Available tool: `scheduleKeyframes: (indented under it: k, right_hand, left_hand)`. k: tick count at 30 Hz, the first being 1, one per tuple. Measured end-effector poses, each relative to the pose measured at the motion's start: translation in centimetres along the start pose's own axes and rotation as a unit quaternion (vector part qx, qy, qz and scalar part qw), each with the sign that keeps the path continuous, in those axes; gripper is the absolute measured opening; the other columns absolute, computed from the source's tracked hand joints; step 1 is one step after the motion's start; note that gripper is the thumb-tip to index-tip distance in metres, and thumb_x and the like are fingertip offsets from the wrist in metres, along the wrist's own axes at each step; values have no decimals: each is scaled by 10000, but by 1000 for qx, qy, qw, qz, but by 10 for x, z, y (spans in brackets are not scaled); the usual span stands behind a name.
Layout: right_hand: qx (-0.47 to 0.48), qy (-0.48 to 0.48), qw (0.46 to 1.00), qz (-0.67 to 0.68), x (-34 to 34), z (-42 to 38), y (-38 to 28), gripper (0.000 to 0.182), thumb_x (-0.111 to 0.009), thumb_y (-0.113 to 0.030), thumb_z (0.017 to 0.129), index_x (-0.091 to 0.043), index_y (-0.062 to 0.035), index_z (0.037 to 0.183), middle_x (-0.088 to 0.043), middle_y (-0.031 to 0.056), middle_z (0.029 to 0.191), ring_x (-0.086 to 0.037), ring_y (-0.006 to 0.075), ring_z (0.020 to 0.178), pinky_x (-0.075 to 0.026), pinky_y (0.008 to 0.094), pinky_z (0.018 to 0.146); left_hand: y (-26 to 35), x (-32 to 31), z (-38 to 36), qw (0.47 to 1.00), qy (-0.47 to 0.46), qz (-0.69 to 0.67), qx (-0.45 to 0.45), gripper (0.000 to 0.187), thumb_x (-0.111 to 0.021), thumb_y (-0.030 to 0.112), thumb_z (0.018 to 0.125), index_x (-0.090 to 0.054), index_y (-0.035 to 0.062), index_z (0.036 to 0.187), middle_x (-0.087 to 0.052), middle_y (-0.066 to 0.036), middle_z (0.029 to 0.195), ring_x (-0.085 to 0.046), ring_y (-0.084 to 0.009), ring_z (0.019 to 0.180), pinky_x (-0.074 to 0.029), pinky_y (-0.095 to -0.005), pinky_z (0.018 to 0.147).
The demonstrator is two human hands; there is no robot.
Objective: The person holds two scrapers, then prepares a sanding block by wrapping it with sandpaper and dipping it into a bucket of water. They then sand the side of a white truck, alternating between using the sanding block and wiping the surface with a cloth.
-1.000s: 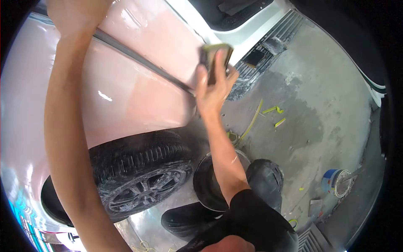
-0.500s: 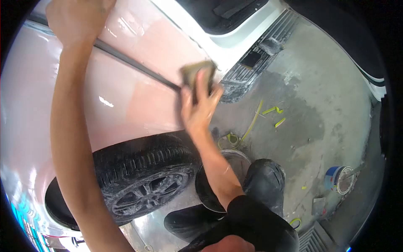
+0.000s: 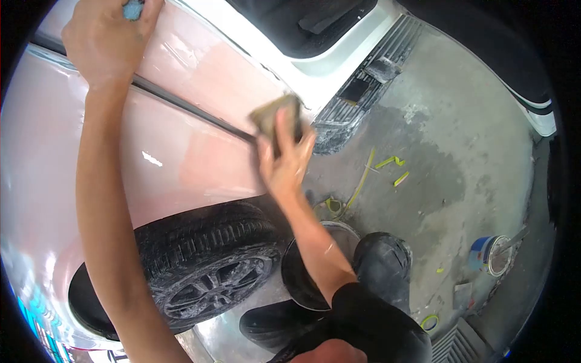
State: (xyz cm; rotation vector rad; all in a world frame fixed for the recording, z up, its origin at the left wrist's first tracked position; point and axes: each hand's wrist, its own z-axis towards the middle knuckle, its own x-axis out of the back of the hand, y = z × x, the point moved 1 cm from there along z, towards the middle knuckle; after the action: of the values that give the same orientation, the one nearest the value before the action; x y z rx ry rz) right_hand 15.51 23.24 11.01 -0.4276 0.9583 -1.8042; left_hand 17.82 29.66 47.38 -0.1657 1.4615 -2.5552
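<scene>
My right hand is closed on a worn tan piece of sandpaper, its fingers pressing it against the car's pinkish-white body panel near the edge by the door opening. At the top left, my left hand is closed round a blue sponge; only a bit of the sponge shows between the fingers. A dark trim strip runs across the panel between both hands. Below the panel sits a dusty black tyre with a spoked wheel.
A dark bucket stands between my knees and the wheel. Yellow-green tape scraps lie on the grey floor. To the right are a blue-and-white paint can and a floor grate. A ribbed step juts out below the door opening.
My right hand has slid slightly left with the sandpaper on the panel. The blue sponge in my left hand has come into view as the camera shifted a little.
</scene>
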Motion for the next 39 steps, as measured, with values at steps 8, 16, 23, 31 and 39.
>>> scheduleKeyframes:
  k: [8, 16, 23, 31, 39]
  right_hand:
    - [-20, -31, 999, 29, 1, -22, -27, 668, -775, -227, 896, -569, -198, 1531, -466, 363, 1336, -493, 531, 1196, -406, 574, 1064]
    - [-99, 16, 994, 40, -2, 23, -12, 612, -728, -240, 954, -557, -104, 1525, -459, 349, 1276, -507, 470, 1148, -425, 529, 1048]
    - [-57, 21, 997, 51, -3, 30, -7, 672, -749, -264, 909, -546, -157, 1541, -478, 360, 1262, -508, 494, 1135, -421, 571, 1005]
    - [10, -11, 999, 30, -3, -9, -4, 682, -766, -254, 902, -549, -161, 1541, -465, 375, 1332, -501, 516, 1171, -424, 568, 1013]
    - [9, -57, 998, 23, 0, -30, 26, 684, -796, -216, 891, -556, -156, 1530, -436, 371, 1446, -476, 534, 1303, -420, 591, 1091]
  left_hand:
    - [2, 1, 1, 1000, 14, 12, 22, 229, -846, 385, 842, -759, 191, 757, -714, 16, 794, -683, -229, 715, -523, -371, 619]
    - [8, 3, 0, 999, 23, 20, 20, 194, -830, 284, 809, -696, 169, 731, -664, -9, 780, -637, -241, 724, -476, -384, 654]
    - [-4, 0, 0, 1000, -1, 21, -12, 222, -840, 370, 848, -761, 185, 755, -710, 16, 786, -677, -226, 708, -518, -365, 620]
    - [-3, 2, 2, 1000, 4, 19, 5, 238, -840, 376, 851, -765, 161, 781, -724, 5, 816, -686, -228, 725, -523, -367, 637]
    - [21, 6, 6, 998, 44, 1, 40, 220, -777, 125, 753, -568, 134, 685, -553, -66, 767, -543, -252, 779, -392, -395, 732]
